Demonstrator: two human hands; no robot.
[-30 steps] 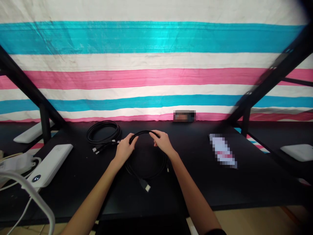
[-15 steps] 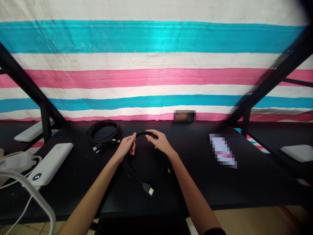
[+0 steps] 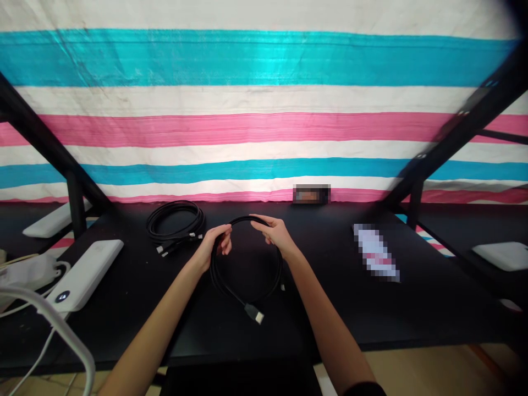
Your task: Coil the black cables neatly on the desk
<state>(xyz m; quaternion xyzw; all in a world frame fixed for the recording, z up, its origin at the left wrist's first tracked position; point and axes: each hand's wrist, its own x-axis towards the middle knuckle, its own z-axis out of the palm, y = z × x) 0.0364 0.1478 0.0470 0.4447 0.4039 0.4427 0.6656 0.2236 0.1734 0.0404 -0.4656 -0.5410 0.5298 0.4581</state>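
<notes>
A black USB cable (image 3: pixel 225 289) is wound into a round coil between my two hands at the middle of the desk. My left hand (image 3: pixel 215 243) pinches the coil at its upper left. On the upper right side, the thumb and fingers of my right hand (image 3: pixel 273 234) are closed round the strands. One USB plug (image 3: pixel 254 313) with a metal tip hangs at the coil's lower edge. The other small end (image 3: pixel 282 285) shows by my right forearm. Further left, a second coil of black cables (image 3: pixel 175 220) lies on the desk with several plugs at its front.
A white power bank (image 3: pixel 88 275) lies to the left, beside a white adapter (image 3: pixel 33 275) and a thick white cable (image 3: pixel 61 324). A blurred pale packet (image 3: pixel 375 253) lies right; a blurred dark box (image 3: pixel 311 194) stands at the back. Black frame bars (image 3: pixel 445 126) slant on both sides.
Both hands have shifted slightly, the right one a little to the right. The coil looks rounder and more open, and its USB plug has moved up a little.
</notes>
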